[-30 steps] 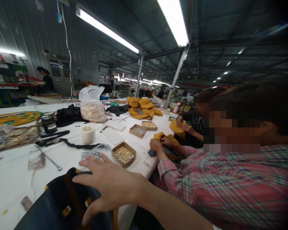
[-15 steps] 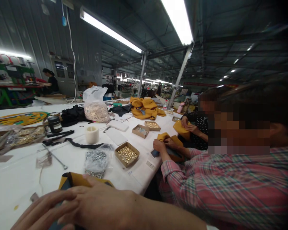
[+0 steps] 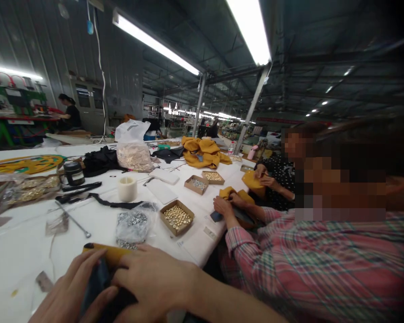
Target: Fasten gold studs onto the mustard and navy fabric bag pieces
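Observation:
At the bottom of the view, both my hands are on a mustard-yellow piece (image 3: 112, 255) of leather or thick fabric with a dark blue side. My left hand (image 3: 70, 287) grips its left side, with fingers bent over the blue face and the thumb toward the middle. My right hand (image 3: 161, 278) curls over the right part of the same piece, its fingertips partly hidden. Just beyond the piece lies a clear bag of silver metal fittings (image 3: 133, 226). A small cardboard box of gold studs (image 3: 177, 216) stands to the right of that bag.
Two co-workers sit at the right; the nearer one's hands (image 3: 227, 204) hold yellow material at the table edge. A tape roll (image 3: 127, 189), a dark jar (image 3: 74, 173), a metal rod (image 3: 73, 219) and a white bag (image 3: 133, 150) stand or lie on the white table (image 3: 16, 260).
My right hand has shifted off my left hand, so both now show side by side. The yellow piece has turned and more of its dark blue side shows between them.

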A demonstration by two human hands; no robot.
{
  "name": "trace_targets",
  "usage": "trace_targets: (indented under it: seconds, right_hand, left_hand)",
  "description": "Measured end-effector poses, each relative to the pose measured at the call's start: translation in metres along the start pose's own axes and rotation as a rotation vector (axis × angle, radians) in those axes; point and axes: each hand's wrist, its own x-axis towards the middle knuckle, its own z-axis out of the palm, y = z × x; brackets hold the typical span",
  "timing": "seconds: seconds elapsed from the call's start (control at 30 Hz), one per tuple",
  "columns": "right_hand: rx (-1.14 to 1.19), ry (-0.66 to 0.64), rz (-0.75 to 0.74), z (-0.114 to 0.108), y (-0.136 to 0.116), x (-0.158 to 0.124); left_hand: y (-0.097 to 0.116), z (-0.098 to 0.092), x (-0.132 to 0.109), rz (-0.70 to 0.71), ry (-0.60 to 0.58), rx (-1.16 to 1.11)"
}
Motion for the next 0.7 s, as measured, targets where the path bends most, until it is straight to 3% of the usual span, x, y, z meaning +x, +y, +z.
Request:
trace_targets:
  seconds: [0.13, 0.3, 0.5, 0.63, 0.7]
  right_hand:
    - [0.247, 0.086, 0.140, 0.004, -0.007, -0.007]
    - [0.458, 0.184, 0.297, 0.009, -0.012, -0.017]
    - [0.291, 0.207, 0.326, 0.021, -0.031, -0.013]
    - [0.108, 0.219, 0.456, 0.044, -0.047, 0.003]
    - [0.048, 0.156, 0.500, 0.056, -0.051, 0.012]
  left_hand:
    - [0.015, -0.028, -0.008, -0.125, -0.102, -0.141]
    - [0.035, -0.045, 0.002, 0.026, -0.146, -0.007]
    - [0.048, -0.047, 0.038, 0.215, -0.310, 0.086]
    - [0.049, -0.048, 0.050, 0.129, -0.460, 0.088]
    - [0.048, -0.054, 0.050, 0.088, -0.479, 0.120]
